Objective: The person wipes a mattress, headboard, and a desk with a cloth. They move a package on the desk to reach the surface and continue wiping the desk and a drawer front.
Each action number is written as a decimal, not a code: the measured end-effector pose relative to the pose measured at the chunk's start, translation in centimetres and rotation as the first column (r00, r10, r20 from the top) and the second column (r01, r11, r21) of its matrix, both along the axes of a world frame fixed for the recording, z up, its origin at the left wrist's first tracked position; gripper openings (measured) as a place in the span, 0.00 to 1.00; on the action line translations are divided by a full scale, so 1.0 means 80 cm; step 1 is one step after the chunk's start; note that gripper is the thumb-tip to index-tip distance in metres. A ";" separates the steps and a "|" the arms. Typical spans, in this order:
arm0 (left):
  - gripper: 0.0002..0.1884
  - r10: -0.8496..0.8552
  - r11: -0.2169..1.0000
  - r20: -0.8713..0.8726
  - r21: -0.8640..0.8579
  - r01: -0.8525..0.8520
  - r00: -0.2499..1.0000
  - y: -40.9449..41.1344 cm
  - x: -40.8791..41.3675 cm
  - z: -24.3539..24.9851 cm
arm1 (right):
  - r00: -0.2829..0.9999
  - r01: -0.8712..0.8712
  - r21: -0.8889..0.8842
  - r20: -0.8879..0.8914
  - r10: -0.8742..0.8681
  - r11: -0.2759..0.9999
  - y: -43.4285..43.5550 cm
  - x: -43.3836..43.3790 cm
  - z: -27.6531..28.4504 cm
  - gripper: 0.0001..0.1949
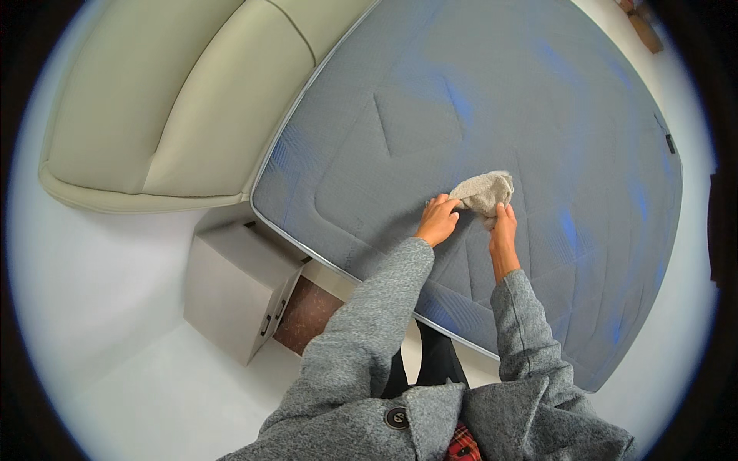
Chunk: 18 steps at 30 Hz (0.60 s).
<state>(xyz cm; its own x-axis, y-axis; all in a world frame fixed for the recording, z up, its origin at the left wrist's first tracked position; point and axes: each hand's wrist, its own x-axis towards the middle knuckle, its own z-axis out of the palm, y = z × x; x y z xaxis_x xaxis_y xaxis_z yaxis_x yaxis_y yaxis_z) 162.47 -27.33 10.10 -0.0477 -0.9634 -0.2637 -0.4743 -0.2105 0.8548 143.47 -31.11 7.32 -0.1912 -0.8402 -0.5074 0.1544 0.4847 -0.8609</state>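
A small beige fabric piece (483, 190), perhaps a sock or a cloth, is held up in front of me between my two hands. My left hand (439, 220) pinches its lower left edge with thumb and fingers. At its lower right side, my right hand (504, 233) grips it with the thumb along the front. Beneath both hands lies a bare mattress (357, 173) with a grey quilted top and blue patches. Whether the fabric touches the mattress, I cannot tell.
A padded beige headboard (207, 109) borders the mattress on the left. Below it stands a pale bedside cabinet (242, 288) with dark handles, close to the mattress corner. A reddish-brown floor patch (308, 314) shows beside the cabinet. Some brown object (646, 31) is at the upper right.
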 end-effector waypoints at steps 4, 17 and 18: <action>0.19 0.175 0.979 -0.012 0.105 -0.172 0.985 -0.006 0.052 -0.049 | 0.991 0.078 0.262 -0.126 -0.046 0.962 -0.041 0.078 -0.052 0.09; 0.28 0.884 0.046 0.183 0.881 -0.470 0.430 0.375 0.403 -0.072 | -0.425 -0.904 0.093 -0.304 0.852 -0.418 0.277 0.477 -0.083 0.11; 0.26 0.870 0.101 0.128 0.899 -0.427 0.476 0.384 0.402 -0.054 | -0.540 -0.839 0.079 -0.240 0.807 -0.538 0.292 0.471 -0.071 0.12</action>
<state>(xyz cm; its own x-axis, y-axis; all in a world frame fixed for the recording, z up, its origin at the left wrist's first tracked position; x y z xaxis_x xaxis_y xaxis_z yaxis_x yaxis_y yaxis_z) 194.66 3.38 5.77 0.1859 -0.0114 -0.9825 0.5213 -0.8464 0.1085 181.15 -7.77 1.64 0.8413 0.1744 -0.5117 -0.4341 -0.3463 -0.8317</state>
